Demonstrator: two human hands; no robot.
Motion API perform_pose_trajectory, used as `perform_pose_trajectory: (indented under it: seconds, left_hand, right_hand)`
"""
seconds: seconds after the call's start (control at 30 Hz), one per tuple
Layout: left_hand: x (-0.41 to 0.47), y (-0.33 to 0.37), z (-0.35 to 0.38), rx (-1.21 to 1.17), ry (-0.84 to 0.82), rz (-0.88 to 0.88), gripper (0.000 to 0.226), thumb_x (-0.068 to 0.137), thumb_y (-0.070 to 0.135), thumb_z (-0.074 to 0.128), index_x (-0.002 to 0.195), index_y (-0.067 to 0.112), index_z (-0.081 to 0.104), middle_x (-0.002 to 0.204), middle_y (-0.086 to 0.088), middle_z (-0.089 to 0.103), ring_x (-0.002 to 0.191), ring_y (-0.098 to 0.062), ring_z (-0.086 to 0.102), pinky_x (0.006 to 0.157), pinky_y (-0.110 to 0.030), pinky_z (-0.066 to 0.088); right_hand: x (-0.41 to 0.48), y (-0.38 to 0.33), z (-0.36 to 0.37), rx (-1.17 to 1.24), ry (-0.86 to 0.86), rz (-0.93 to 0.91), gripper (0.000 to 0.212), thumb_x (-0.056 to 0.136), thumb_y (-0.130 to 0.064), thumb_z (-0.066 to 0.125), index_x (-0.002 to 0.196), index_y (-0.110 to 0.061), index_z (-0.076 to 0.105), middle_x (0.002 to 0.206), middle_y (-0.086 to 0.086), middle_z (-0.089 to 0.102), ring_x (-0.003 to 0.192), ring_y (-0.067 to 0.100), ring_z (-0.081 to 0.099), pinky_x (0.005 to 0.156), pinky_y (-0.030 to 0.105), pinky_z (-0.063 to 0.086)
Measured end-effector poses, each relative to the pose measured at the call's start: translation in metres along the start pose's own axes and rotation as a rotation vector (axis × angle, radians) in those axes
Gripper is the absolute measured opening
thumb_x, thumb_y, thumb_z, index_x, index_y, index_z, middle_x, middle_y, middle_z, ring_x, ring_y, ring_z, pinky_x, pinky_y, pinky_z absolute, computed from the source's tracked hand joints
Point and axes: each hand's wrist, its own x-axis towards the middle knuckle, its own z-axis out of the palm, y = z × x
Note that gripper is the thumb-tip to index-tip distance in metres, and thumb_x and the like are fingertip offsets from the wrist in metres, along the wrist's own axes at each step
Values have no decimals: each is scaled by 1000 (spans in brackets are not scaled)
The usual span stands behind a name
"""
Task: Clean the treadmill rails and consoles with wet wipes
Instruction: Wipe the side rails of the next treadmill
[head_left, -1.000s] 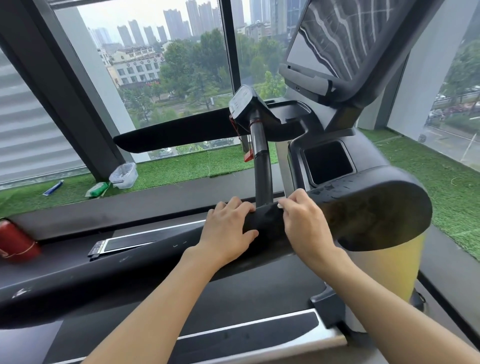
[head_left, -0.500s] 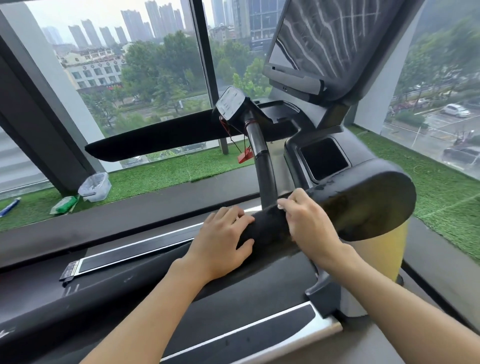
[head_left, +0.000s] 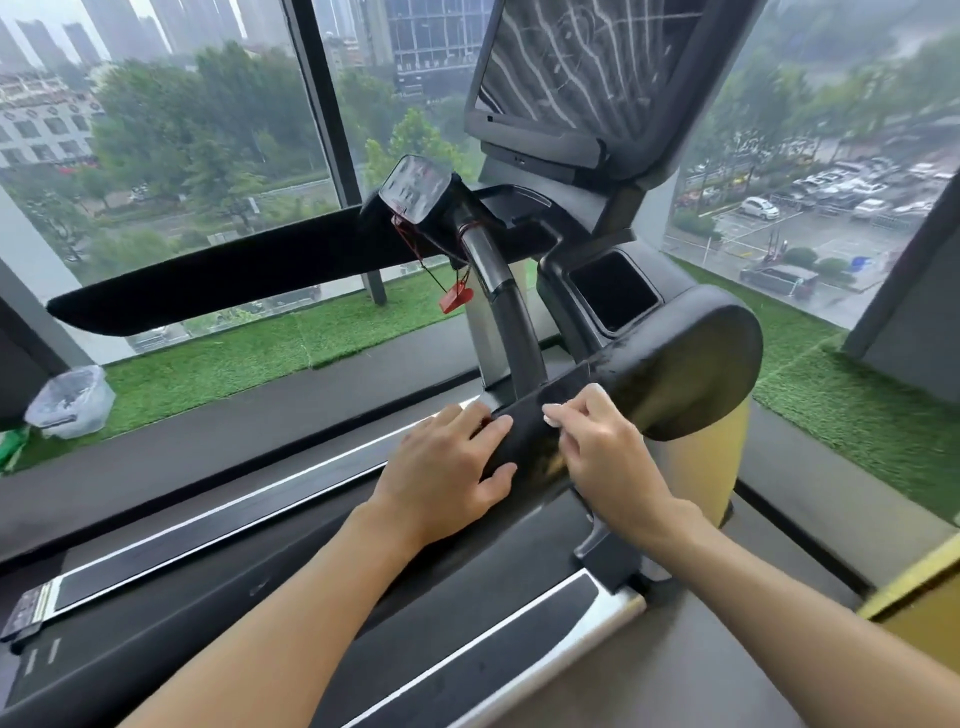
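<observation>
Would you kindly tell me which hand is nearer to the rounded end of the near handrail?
Right. The right hand sits on the handrail right beside its rounded end; the left hand lies farther along, beyond the right hand.

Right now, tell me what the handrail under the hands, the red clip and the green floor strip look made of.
Handrail: black moulded plastic or a rubbery coating, matte with a dull sheen and damp-looking specks; which of the two, I cannot tell.
Red clip: likely hard plastic, smooth, bright and crisp-edged.
Green floor strip: artificial turf, judging by its short, even, fibrous pile.
</observation>
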Motion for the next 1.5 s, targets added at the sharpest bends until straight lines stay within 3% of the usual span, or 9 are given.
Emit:
perform_pose_trajectory:
  seconds: [0.13,0.3,0.43,0.6,0.7,0.83,0.93,1.13,1.5]
  left_hand:
    - [-1,-1,2,-14,2,-6,53,88,51,51,127,17,63,115,0,60,97,-22,61,72,-38,56]
    - [-1,-2,0,-8,53,-8,40,85,49,59,105,15,63,102,0,60,89,-22,60,67,-37,54]
    - [-2,-1,-1,-13,78,-32,40,84,52,53,94,15,60,95,0,58,85,-22,56,63,-36,53]
    - [-2,-2,0,-9,86,-52,35,81,49,62,93,16,60,96,0,58,87,-21,56,64,-34,50]
    - [-2,-2,0,5,77,-37,38,84,51,56,94,15,61,99,-1,58,87,-21,55,65,-33,50]
    - [-3,-1,-2,10,51,-37,38,87,51,51,96,15,61,96,1,56,86,-20,53,63,-35,52]
    - [-5,1,-8,-6,37,-27,37,89,47,51,99,13,62,100,0,57,89,-21,54,67,-35,53]
    - [-32,-23,-22,40,-109,158,55,88,43,49,133,11,59,133,-2,57,115,-22,58,91,-37,53]
    - [-44,-33,-22,-99,-131,152,49,86,34,49,126,12,65,130,-7,62,108,-27,64,87,-40,57]
  right_hand:
    - [12,1,0,-5,142,247,21,87,7,62,105,1,71,90,10,55,71,15,54,69,31,57]
    - [19,-21,5,-113,-73,-18,19,82,10,68,100,4,72,89,15,62,74,23,60,70,30,58]
    - [34,-18,5,-95,27,189,19,92,1,60,107,-1,72,99,13,61,78,18,61,74,20,52]
    - [33,-22,7,-114,-167,-24,19,87,8,57,101,2,69,94,14,55,74,25,57,74,35,55]
    - [35,-10,8,-60,4,149,23,88,11,58,103,2,71,95,11,55,73,22,60,77,27,55]
    - [20,-27,10,-5,-107,-18,19,83,13,61,95,1,71,89,9,54,68,18,56,71,23,55]
    - [22,-4,1,-6,20,88,24,90,8,58,109,1,70,94,6,54,76,17,59,79,24,56]
    - [-4,-27,7,10,-17,57,24,87,9,61,108,2,70,92,8,53,72,17,57,73,20,54]
    - [12,-49,17,-101,153,339,23,92,6,55,109,2,70,95,6,54,76,17,57,76,27,54]
